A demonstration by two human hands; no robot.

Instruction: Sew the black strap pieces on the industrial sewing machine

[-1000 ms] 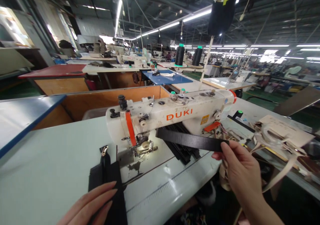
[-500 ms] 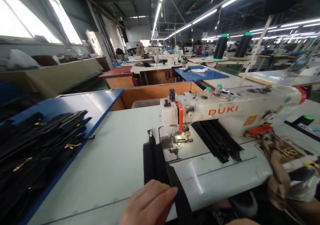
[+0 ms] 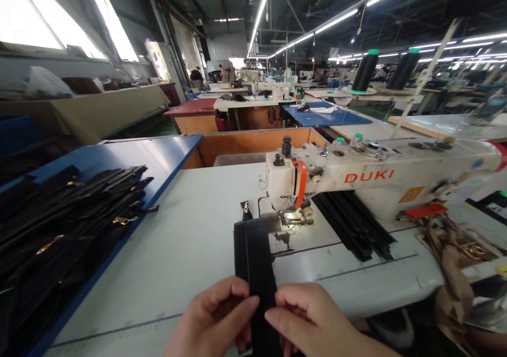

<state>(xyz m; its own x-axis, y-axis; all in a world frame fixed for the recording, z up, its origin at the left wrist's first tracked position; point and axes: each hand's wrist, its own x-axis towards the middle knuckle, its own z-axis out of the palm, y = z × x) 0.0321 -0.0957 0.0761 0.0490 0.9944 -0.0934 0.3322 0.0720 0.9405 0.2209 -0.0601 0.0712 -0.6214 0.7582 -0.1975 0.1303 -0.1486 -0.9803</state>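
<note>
Near the front edge of the counter (image 3: 198, 230), left of the sewing machine (image 3: 372, 180), we hold a black strip (image 3: 262, 267) laid lengthwise over a black zip piece (image 3: 241, 254). Our left hand (image 3: 227, 312) is pinched narrow at the strip's left edge; whether it also grips the piece beneath, we cannot tell. Our right hand (image 3: 303, 312) pinches the right edge, just across from it. Beyond the strip's far end a metal zip pull (image 3: 246, 207) pokes out.

We judge that the two layers could slip askew if our hands tug unevenly, since nothing visible pins the far end, and black on black hides a crooked edge. The pull could snag if it drifts rightward against the presser foot (image 3: 295, 218). Under the machine's arm, the loose stack of strips (image 3: 350, 225) could scatter if our right sleeve or wrist brushes it.
</note>
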